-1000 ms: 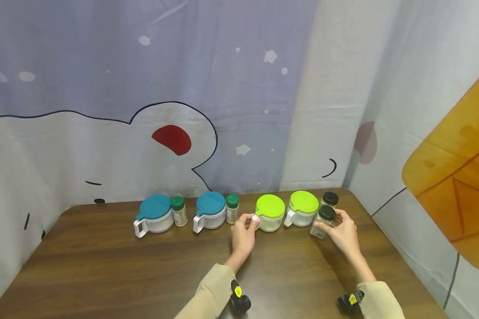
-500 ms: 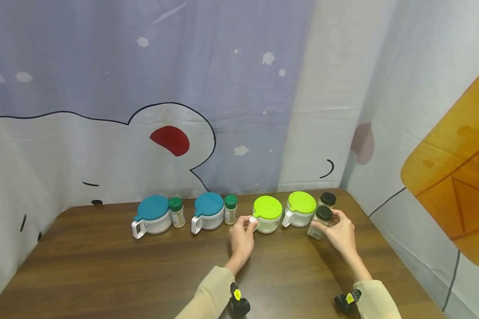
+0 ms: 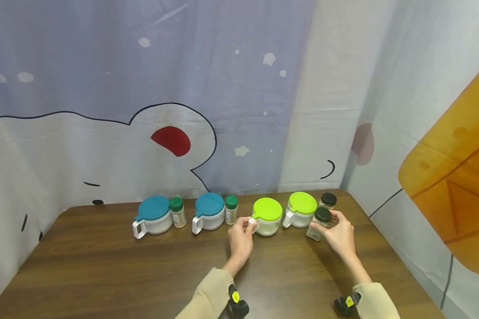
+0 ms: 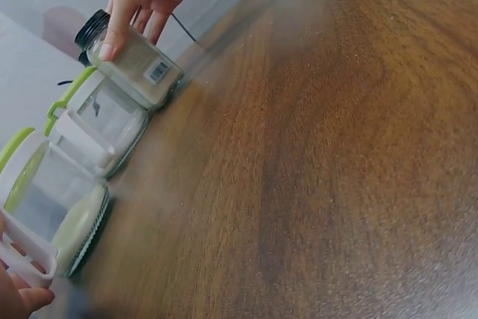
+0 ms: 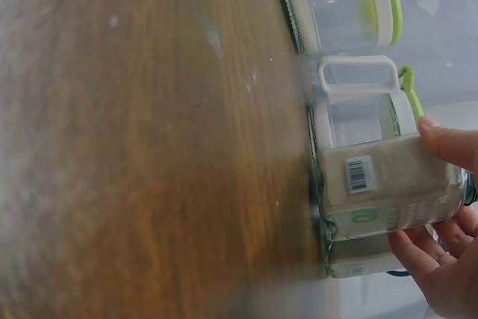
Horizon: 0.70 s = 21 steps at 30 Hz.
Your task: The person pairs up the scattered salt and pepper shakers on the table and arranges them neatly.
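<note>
My left hand [image 3: 240, 240] pinches the white handle of a clear jar with a lime-green lid [image 3: 267, 209]. In the left wrist view, pale contents cover the bottom of that jar [image 4: 81, 225], and only fingertips show at the handle. My right hand [image 3: 341, 235] grips a black-capped spice jar [image 3: 315, 231] between thumb and fingers, near its cap. Pale powder and a barcode label show on this spice jar [image 5: 377, 184] in the right wrist view. Between the hands stands a second lime-lidded jar [image 3: 302, 203]. Another black-capped jar [image 3: 328, 199] is partly hidden behind the held one.
To the left stand two white-handled jars with blue lids, one farther left [image 3: 153, 208] and one nearer [image 3: 210, 204]. Beside them are two green-capped shakers, the left one [image 3: 178, 213] and the right one [image 3: 231, 210]. Curtains [image 3: 239, 97] hang behind the wooden table [image 3: 143, 274].
The lime-lidded jar at my left hand has shifted slightly toward me. The spice jar in my right hand has moved slightly left. Both grips look the same, and the other containers stay put.
</note>
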Motion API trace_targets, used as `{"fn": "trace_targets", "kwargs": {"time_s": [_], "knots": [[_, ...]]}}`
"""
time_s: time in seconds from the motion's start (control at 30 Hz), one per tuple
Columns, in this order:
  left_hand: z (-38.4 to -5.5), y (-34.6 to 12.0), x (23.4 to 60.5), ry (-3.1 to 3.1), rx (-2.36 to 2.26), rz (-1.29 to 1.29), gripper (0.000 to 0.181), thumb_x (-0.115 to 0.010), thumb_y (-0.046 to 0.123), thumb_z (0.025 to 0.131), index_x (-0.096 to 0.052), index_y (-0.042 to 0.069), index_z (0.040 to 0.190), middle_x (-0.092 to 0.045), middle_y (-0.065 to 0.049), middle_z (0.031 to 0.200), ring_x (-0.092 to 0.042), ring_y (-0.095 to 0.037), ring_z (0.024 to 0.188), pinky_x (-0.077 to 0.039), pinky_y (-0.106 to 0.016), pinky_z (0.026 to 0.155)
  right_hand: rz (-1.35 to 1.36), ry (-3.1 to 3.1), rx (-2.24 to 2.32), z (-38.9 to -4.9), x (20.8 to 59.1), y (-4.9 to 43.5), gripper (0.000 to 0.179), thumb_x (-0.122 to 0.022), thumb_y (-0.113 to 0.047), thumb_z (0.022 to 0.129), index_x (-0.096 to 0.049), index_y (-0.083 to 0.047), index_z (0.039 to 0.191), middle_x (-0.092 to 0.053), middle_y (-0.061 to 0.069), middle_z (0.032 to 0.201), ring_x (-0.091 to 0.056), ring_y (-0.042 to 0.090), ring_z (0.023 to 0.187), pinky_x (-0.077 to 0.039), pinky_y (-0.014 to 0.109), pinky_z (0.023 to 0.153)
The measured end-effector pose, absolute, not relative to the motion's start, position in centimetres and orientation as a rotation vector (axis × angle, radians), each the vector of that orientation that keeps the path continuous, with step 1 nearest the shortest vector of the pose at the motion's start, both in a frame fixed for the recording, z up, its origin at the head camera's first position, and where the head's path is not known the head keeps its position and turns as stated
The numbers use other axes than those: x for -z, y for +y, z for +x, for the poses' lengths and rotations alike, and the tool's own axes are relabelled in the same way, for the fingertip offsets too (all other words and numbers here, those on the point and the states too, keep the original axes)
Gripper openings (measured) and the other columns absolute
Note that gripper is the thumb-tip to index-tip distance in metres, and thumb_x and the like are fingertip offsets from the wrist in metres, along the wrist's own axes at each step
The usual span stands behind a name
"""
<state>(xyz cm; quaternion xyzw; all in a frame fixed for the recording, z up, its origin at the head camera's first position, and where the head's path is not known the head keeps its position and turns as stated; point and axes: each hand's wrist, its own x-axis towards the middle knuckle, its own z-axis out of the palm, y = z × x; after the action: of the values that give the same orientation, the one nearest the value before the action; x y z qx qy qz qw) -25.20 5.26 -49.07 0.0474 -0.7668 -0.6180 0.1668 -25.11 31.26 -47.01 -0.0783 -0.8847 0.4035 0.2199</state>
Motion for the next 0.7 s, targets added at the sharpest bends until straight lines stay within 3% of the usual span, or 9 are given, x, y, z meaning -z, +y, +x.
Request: {"fn": "trace_targets", "kwargs": {"time_s": [0.17,0.7], "knots": [[-24.9,4.9,48.7,-2.166,1.758,0.134,0.016,-0.07,0.01,0.086,-0.069,0.0,0.098,-0.073,-0.017,0.094,-0.072,-0.026,0.084,-0.059,-0.036,0.074,-0.19,-2.429,-1.118,-25.0,46.9,31.0,0.061,-0.089,-0.024,0.066,-0.061,-0.002,0.115,-0.071,0.021,0.107,-0.069,0.032,0.096,-0.044,0.002,0.067],[-23.9,3.7,47.9,-2.177,1.814,0.132,0.016,-0.068,0.009,0.087,-0.068,-0.001,0.1,-0.072,-0.02,0.099,-0.072,-0.028,0.089,-0.058,-0.039,0.08,-0.149,-2.431,-1.091,-24.3,46.4,30.0,0.062,-0.09,-0.025,0.065,-0.061,-0.002,0.115,-0.071,0.021,0.105,-0.069,0.032,0.093,-0.043,0.005,0.069]]}}
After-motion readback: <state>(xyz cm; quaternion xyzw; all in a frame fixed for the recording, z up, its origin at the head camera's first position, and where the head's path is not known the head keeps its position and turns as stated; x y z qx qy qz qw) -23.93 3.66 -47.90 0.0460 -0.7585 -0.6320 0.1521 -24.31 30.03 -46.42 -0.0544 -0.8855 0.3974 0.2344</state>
